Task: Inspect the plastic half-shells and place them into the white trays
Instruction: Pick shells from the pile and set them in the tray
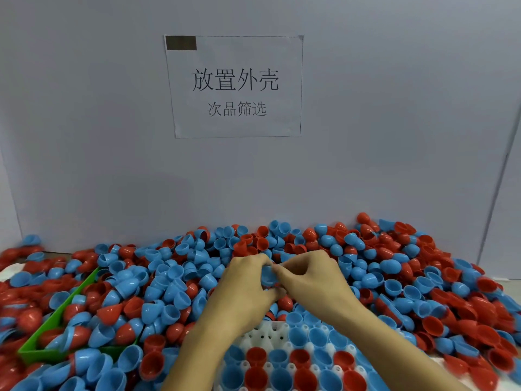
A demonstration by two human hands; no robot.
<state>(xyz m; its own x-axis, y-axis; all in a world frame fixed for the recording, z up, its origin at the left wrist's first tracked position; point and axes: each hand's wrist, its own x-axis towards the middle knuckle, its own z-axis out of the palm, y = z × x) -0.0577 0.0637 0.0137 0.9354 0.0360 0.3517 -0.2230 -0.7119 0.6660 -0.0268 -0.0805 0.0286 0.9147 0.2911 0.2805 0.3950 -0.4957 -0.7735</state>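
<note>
A big heap of blue and red plastic half-shells [174, 280] covers the table from left to right. Over its middle, my left hand [248, 286] and my right hand [310, 277] meet and together pinch one blue half-shell [267, 276], which is mostly hidden by the fingers. Just in front of my hands lies a white tray [267, 333] with round pockets. Several pockets hold blue and red half-shells, open side up; my forearms cover part of the tray.
A green bin [53, 331] at the left is half buried and filled with shells. A grey wall stands right behind the heap, with a printed paper sign [235, 86] on it. Loose shells surround the tray on every side.
</note>
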